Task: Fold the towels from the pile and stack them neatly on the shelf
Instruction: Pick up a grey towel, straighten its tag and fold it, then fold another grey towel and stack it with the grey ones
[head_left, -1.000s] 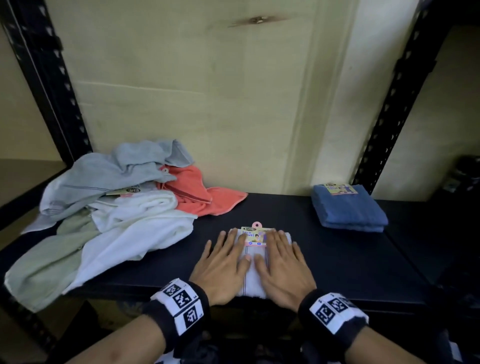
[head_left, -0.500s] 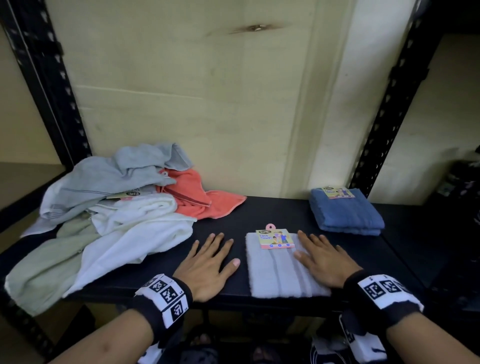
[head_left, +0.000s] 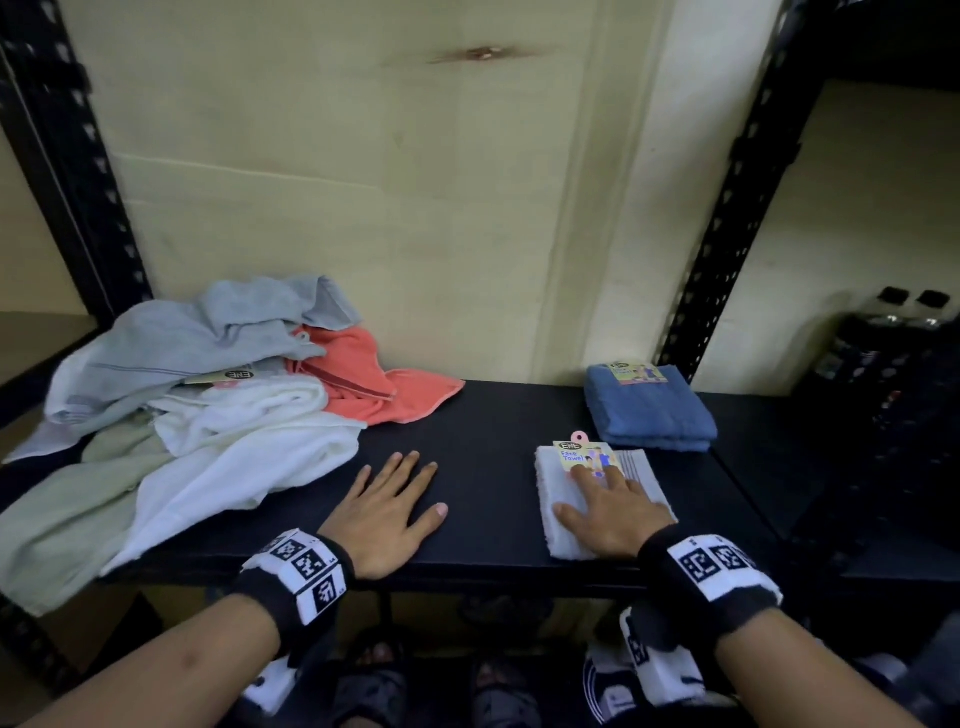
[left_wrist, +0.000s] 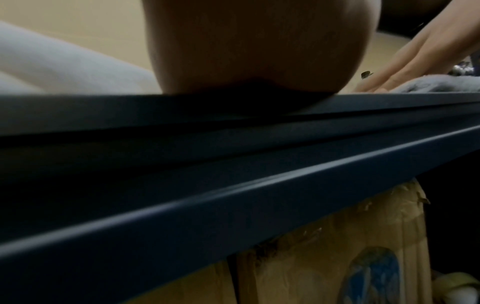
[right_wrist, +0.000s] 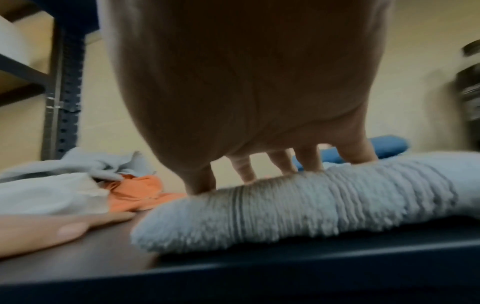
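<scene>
The folded grey towel's card (head_left: 583, 457) reads "ENE Face Towel"; the pile's tag (head_left: 228, 375) reads "ENE".

1. Pale wall (head_left: 363, 182) with a brown knot (head_left: 480, 53) behind;
2. black perforated uprights (head_left: 727, 218) at either side;
3. dark bottles (head_left: 893, 332) far right;
4. cardboard box (left_wrist: 337, 257) below.
</scene>
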